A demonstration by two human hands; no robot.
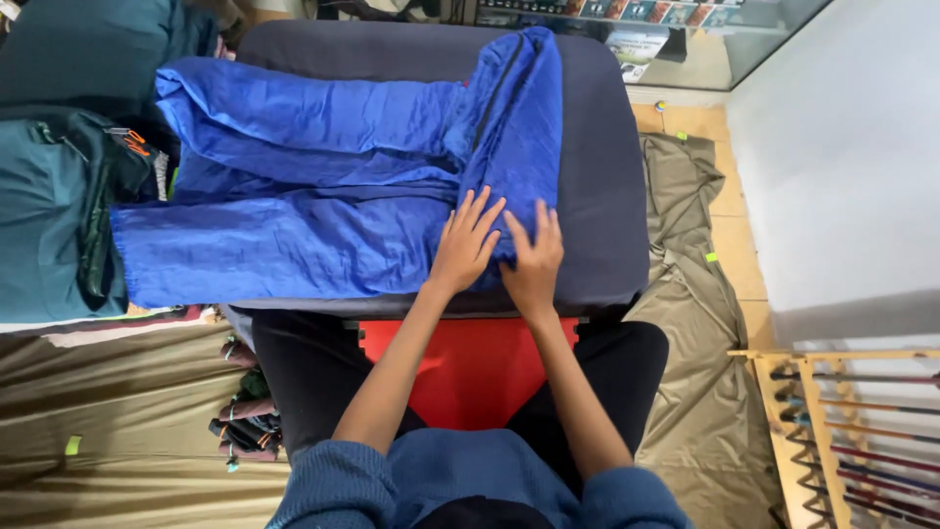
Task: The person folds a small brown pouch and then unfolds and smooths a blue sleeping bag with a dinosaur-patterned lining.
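A bright blue, shiny fabric item (pixel 323 186), like a thin sleeping bag or liner, lies folded across a dark grey padded surface (pixel 597 176). A narrow folded strip of it runs from the far edge toward me. My left hand (pixel 466 242) lies flat on the near end of that strip, fingers spread. Right beside it, my right hand (pixel 534 257) presses flat on the same fabric at its near right corner. Neither hand grips anything.
A dark teal bag (pixel 54 211) with orange zip pulls sits at the left. A red seat (pixel 470 367) shows between my legs. Olive cloth (pixel 695 294) covers the floor. A wooden rack (pixel 842 431) stands at right, a glass case (pixel 646 29) beyond.
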